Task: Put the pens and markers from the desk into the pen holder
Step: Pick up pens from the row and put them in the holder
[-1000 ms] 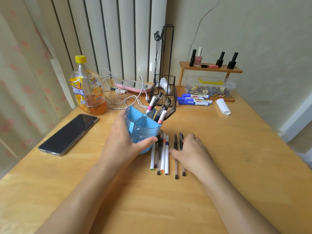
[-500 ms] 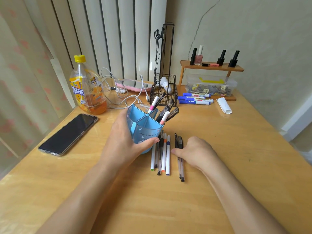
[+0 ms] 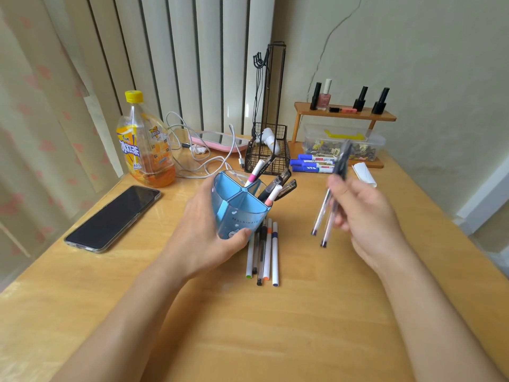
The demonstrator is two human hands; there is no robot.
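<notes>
My left hand [image 3: 205,232] grips the blue pen holder [image 3: 238,209], tilted toward the right, with several pens and markers sticking out of its far compartment. My right hand [image 3: 363,216] is raised above the desk to the right of the holder, shut on two pens [image 3: 327,213] that point down-left; they are blurred. Several pens [image 3: 264,252] lie side by side on the desk just in front of the holder. Three blue-and-white markers [image 3: 312,163] lie at the back by the wire basket.
A black phone [image 3: 114,217] lies at the left, an orange drink bottle [image 3: 146,144] and white cables behind it. A black wire basket [image 3: 268,155], a wooden shelf [image 3: 344,115] with nail polish bottles, a clear box [image 3: 344,146] and a white roll [image 3: 365,175] stand at the back.
My right hand picked the two pens up off the desk and lifted them up and to the right. The left hand kept hold of the holder.
</notes>
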